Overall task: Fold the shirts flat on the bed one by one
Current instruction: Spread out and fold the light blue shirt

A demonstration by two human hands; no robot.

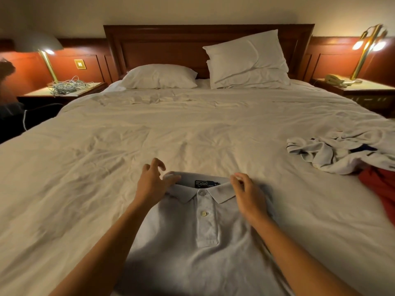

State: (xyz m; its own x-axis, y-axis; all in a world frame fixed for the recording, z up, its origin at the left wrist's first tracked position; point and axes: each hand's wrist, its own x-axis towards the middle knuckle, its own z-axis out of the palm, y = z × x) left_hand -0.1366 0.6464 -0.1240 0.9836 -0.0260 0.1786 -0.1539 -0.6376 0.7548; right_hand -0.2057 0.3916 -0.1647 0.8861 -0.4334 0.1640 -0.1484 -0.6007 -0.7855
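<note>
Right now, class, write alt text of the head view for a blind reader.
A person's left hand and right hand are at the collar of a pale polo shirt laid flat on a white bed; crumpled clothes lie on the right.

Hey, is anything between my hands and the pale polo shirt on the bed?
Nothing visible. The left hand and right hand are right at the collar of the polo shirt; the crumpled shirts lie apart, off to the right.

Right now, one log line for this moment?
polo shirt: flat, face up | left hand: at collar, empty | right hand: at collar, empty | white shirt, red garment: crumpled, right side
</note>
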